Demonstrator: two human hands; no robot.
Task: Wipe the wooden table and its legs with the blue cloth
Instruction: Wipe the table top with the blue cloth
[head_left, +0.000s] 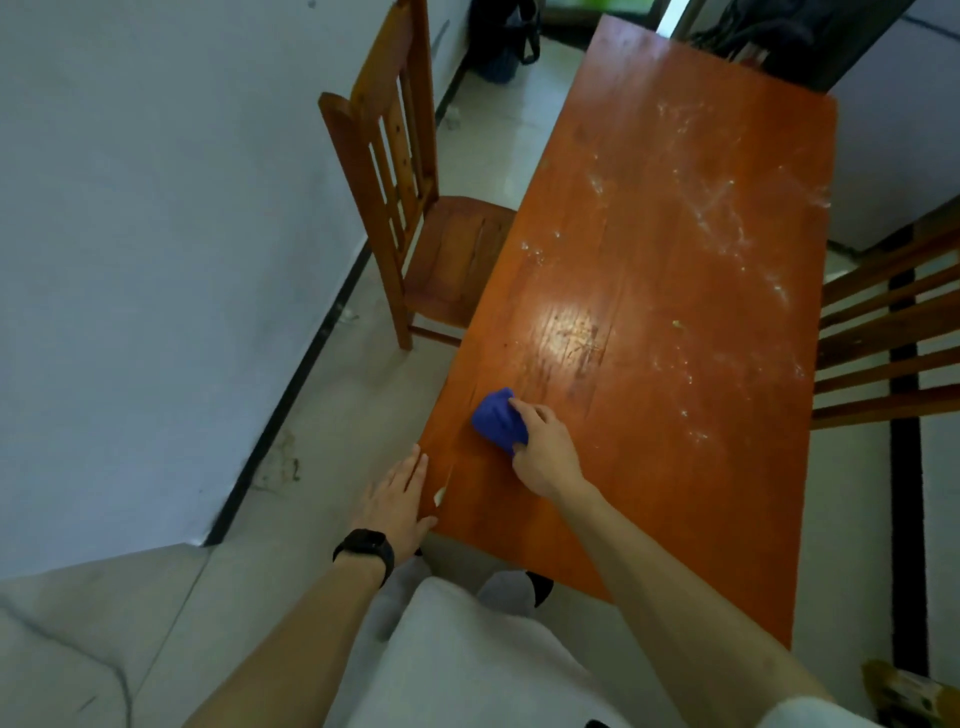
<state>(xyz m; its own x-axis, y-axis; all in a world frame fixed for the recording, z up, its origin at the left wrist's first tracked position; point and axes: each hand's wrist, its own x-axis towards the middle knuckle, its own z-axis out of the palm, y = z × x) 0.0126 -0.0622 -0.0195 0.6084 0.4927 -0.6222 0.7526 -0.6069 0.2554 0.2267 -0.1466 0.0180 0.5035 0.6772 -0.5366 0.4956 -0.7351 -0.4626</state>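
The right hand has its grip clamped on the bunched blue cloth, near the near-left corner of the worktop, whose long axis runs away from the person. The left hand lies flat, grip apart, at the left edge.

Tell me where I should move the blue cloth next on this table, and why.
Probably sweep it away from you and to the right. Your right hand grips the blue cloth near the wooden table's near left edge, while white smears cover the far right part of the top. Your left hand rests flat at the left edge.
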